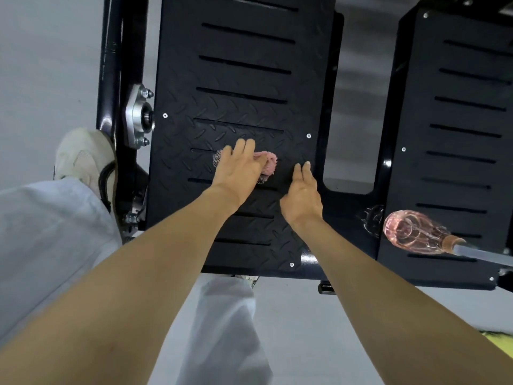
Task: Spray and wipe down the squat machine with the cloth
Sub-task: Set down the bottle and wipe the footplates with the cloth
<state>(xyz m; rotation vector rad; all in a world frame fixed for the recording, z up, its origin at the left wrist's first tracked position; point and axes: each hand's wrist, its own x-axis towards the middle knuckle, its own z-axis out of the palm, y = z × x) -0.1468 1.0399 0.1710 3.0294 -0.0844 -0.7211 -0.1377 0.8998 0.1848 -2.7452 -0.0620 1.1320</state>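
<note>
1 pale sneaker on grey floor, light trouser legs below, yellow-green scrap at right edge

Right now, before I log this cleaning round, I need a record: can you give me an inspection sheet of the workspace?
Surface: black tread-pattern footplate, slotted; wetness cannot be told.
Job's things: pink cloth bunched on that footplate; pink spray bottle on the neighbouring footplate, apart from both hands.
Clutter: yellow-green object at the picture's edge, cannot tell what.
Hands: left hand presses on the cloth; right hand empty, fingers straight against the footplate.
Cables: nothing seen.
Surroundings: grey floor, pale shoe, silver bearing mount on the frame.
</note>
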